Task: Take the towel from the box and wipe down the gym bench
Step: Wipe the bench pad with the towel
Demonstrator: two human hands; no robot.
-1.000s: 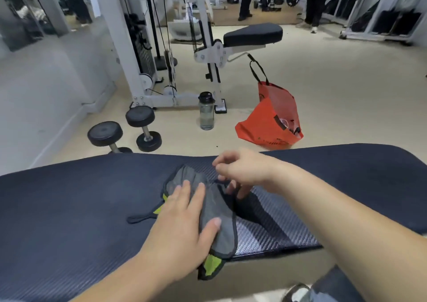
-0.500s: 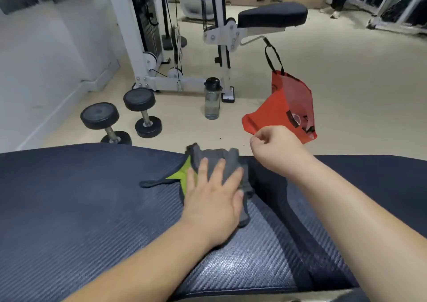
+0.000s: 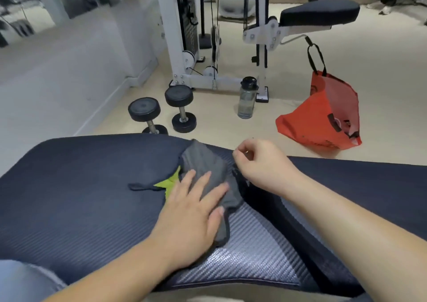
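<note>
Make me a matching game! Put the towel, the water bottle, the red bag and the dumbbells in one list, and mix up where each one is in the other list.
Things:
1. towel
2. water bottle
3. red bag
4. dumbbells

Places:
A. on the floor, nearest the wall
B. under the left hand on the bench
C. slumped on the floor, far right
D. standing upright by the white machine

Pairs: 1-B, 2-D, 3-C, 4-A

Left hand (image 3: 191,213) lies flat, palm down, fingers spread. Right hand (image 3: 261,163) hovers loosely curled, thumb and forefinger nearly pinched.
</note>
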